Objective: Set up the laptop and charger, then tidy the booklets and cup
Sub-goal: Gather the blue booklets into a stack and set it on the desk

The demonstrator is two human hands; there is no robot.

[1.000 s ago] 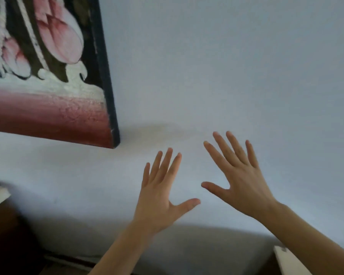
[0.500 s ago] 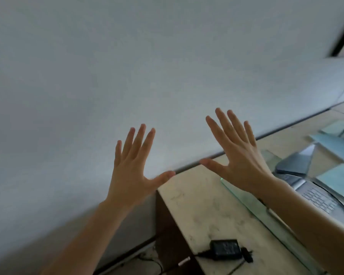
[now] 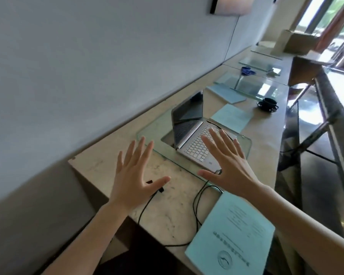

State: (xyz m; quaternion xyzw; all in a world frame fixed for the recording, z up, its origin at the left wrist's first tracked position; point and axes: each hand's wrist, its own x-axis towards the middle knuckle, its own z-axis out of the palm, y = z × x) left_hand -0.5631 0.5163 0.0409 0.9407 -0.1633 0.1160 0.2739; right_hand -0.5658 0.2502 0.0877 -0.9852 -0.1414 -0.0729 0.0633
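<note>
A long pale stone counter point(image 3: 99, 165) runs along a grey wall point(image 3: 87, 66) from the lower left of the frame to the upper right. A glass sheet point(image 3: 153, 126) lies on it at the centre, and the laptop point(image 3: 187, 116) sits there with its lid up and its screen dark.

Both hands are raised above the counter with fingers straight and spread, holding nothing. The left hand point(image 3: 133, 175) is at lower centre and the right hand point(image 3: 226, 161) is in front of the laptop's keyboard.

A black charger cable point(image 3: 195, 203) loops over the stone below the hands. The charger block is mostly hidden behind the left thumb.

One light blue booklet point(image 3: 232, 235) lies at the lower right, touching the cable. A second booklet point(image 3: 230, 118) lies just right of the laptop. A third booklet point(image 3: 224, 94) lies further up, partly under another glass sheet. The dark cup point(image 3: 268, 102) stands on a saucer at the upper right, well apart from the laptop.
</note>
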